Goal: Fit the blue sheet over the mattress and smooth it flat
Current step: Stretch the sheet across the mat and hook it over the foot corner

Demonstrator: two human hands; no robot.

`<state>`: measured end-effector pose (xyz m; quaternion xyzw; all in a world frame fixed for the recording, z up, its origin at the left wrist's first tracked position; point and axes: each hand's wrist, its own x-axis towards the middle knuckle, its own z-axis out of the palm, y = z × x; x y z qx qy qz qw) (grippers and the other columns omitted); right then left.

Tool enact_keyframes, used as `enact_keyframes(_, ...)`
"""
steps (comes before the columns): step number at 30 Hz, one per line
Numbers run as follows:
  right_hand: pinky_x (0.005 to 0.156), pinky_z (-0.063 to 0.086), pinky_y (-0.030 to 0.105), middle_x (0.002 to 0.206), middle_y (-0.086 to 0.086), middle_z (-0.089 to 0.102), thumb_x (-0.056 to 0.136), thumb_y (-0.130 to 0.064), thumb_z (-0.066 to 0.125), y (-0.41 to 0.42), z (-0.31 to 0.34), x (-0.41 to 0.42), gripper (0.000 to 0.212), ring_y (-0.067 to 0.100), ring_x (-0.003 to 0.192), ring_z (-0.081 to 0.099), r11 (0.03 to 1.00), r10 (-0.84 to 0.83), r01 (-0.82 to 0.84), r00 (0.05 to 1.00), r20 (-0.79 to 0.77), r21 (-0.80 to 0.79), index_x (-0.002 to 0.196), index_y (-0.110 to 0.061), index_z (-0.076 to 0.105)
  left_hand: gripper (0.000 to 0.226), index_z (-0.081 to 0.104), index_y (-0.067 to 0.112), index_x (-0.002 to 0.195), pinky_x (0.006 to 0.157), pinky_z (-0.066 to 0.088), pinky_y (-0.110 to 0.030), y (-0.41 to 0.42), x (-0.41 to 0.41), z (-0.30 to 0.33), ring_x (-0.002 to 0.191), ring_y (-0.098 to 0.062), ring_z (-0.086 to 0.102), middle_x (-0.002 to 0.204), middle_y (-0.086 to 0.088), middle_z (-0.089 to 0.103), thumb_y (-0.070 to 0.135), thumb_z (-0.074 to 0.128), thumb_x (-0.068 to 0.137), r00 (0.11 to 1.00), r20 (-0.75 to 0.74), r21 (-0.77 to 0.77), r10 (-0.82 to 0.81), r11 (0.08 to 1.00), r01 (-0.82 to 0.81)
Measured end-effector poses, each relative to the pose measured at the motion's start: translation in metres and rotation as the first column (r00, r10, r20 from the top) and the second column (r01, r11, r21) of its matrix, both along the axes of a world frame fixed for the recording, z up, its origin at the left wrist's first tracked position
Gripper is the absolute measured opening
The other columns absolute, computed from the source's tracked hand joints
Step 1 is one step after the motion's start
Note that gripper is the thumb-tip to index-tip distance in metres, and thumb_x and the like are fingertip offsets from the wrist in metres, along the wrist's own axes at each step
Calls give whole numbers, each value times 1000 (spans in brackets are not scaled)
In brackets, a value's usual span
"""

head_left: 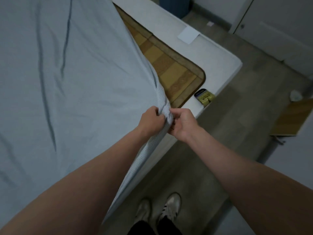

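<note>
The pale blue sheet covers most of the white mattress, with long creases running down its left part. Its near right corner is bunched into a striped twist at the mattress edge. My left hand grips that bunched corner from the left. My right hand pinches the same bunch from the right, just beside the left hand. The far right corner of the mattress lies bare, and a yellow-brown woven mat shows there beyond the sheet's edge.
A small dark and gold packet sits at the mattress edge near the mat. A white paper lies on the bare mattress. A cardboard piece lies on the floor at right. My shoes stand by the bed.
</note>
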<state>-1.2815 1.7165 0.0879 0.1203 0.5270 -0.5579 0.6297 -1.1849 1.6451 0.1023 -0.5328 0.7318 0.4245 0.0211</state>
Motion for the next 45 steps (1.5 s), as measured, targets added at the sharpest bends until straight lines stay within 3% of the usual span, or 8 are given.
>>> enact_keyframes(6, 95, 51, 45, 102, 11, 71, 90, -15, 55, -20, 8, -74, 31, 29, 95, 66, 999, 38, -38, 999, -13, 6, 115, -3, 67, 25, 57, 12, 114, 84, 45, -30, -30, -69, -3, 99, -19, 55, 107, 0, 58, 20, 51, 92, 992, -50, 41, 117, 993, -115)
enact_keyframes(11, 83, 55, 40, 86, 13, 72, 86, -14, 57, -52, 1, -152, 22, 29, 85, 67, 995, 49, -51, 999, 20, 90, 102, -1, 67, 26, 63, 12, 110, 77, 44, -29, -68, -146, -18, 97, -19, 59, 106, -1, 63, 22, 52, 89, 990, -56, 78, 130, 989, -125)
enact_keyframes(16, 96, 50, 40, 103, 12, 73, 87, -18, 54, -101, -6, -211, 34, 29, 98, 67, 989, 98, -102, 994, 45, 107, 115, -4, 67, 22, 66, 13, 102, 69, 44, -26, -112, -208, -21, 90, -18, 61, 98, -2, 66, 26, 54, 88, 989, -19, 133, 150, 980, -146)
enact_keyframes(19, 83, 55, 38, 92, 14, 74, 91, -16, 49, -128, 4, -239, 29, 30, 86, 69, 993, 96, -100, 993, 75, 61, 107, -2, 69, 23, 65, 14, 99, 62, 41, -26, -132, -236, -16, 88, -18, 61, 96, -3, 66, 31, 53, 87, 980, -30, 136, 197, 972, -191)
enact_keyframes(24, 98, 51, 45, 113, 24, 69, 95, -17, 46, -170, 24, -300, 37, 37, 108, 66, 996, 87, -88, 992, 95, 8, 118, 7, 63, 34, 63, 13, 90, 62, 43, -28, -156, -284, 3, 75, -16, 58, 83, 1, 63, 45, 51, 91, 960, -91, 129, 266, 959, -254)
enact_keyframes(30, 96, 49, 51, 121, 25, 65, 92, -19, 47, -240, 22, -379, 43, 41, 111, 63, 996, 87, -81, 984, 153, -42, 128, 2, 58, 29, 62, 16, 92, 78, 46, -30, -184, -345, 20, 85, -19, 58, 88, 0, 61, 45, 54, 92, 967, -16, 106, 255, 962, -252)
enact_keyframes(37, 103, 40, 61, 124, 26, 63, 93, -24, 43, -292, 13, -496, 46, 45, 116, 58, 976, 216, -204, 956, 200, -77, 131, -3, 56, 32, 62, 15, 82, 75, 50, -35, -212, -430, 27, 79, -18, 57, 87, -2, 63, 47, 60, 85, 929, 24, 125, 368, 921, -368)
enact_keyframes(45, 108, 35, 59, 127, 22, 62, 94, -48, 40, -287, 2, -562, 56, 43, 120, 57, 973, 231, -225, 924, 306, -53, 129, -10, 61, 34, 66, 18, 111, 78, 41, -22, -193, -493, 13, 98, -15, 59, 105, 2, 64, 33, 70, 81, 965, 100, 106, 243, 962, -253)
